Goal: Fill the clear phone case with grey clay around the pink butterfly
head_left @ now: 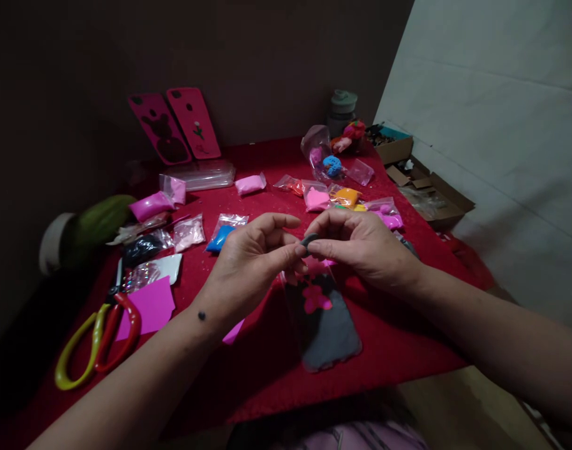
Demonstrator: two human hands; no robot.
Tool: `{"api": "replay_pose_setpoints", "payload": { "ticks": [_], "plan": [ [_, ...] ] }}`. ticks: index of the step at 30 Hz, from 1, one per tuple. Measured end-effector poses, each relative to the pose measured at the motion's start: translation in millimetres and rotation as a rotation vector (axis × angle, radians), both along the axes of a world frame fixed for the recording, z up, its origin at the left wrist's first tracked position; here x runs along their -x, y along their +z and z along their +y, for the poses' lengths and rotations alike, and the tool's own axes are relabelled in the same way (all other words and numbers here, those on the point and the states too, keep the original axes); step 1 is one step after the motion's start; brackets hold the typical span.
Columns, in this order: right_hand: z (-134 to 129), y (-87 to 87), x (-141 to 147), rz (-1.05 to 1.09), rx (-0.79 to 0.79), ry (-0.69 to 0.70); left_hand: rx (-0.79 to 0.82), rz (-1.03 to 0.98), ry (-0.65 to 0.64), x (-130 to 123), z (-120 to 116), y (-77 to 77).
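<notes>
Between the fingertips of both hands is a small dark grey lump of clay (309, 239), held above the table. My left hand (260, 256) pinches its left end with thumb and fingers. From the other side, my right hand (361, 244) grips it the same way. Below them lies a phone case (330, 337) covered in dark grey, with a pink flower shape (316, 297) on it. My hands hide the case's upper end. A small dark speck (202, 316) sits on my left wrist.
Scissors (98, 331) with yellow and red handles lie at left beside a magenta sheet (149, 306). Bags of coloured clay, including a blue one (220, 239), are scattered on the red cloth (262, 375). Two pink phone cases (196, 125) lean at the back. Boxes (436, 194) stand right.
</notes>
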State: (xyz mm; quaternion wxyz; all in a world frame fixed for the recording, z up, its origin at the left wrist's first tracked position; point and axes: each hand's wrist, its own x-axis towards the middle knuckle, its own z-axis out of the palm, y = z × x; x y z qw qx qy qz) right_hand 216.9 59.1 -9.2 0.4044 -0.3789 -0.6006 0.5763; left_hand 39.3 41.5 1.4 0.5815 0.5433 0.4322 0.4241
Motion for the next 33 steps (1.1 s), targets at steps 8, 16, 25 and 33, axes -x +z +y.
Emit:
{"api": "replay_pose_setpoints", "payload": {
  "ticks": [8,16,25,33],
  "plan": [
    [1.1,-3.0,2.0,0.082,0.045,-0.075,0.114,0.102,-0.105,1.3,2.7,4.3],
    [-2.0,-3.8,2.5,0.055,-0.016,-0.057,0.086,0.284,-0.073,0.0,-0.9,7.4],
    [-1.8,-5.6,1.0,0.089,-0.027,-0.039,0.048,0.263,-0.010,0.0,-0.8,8.2],
    [-2.1,-8.8,6.2,0.071,-0.066,-0.092,-0.013,0.311,0.071,-2.1,-3.2,8.1]
  ]
}}
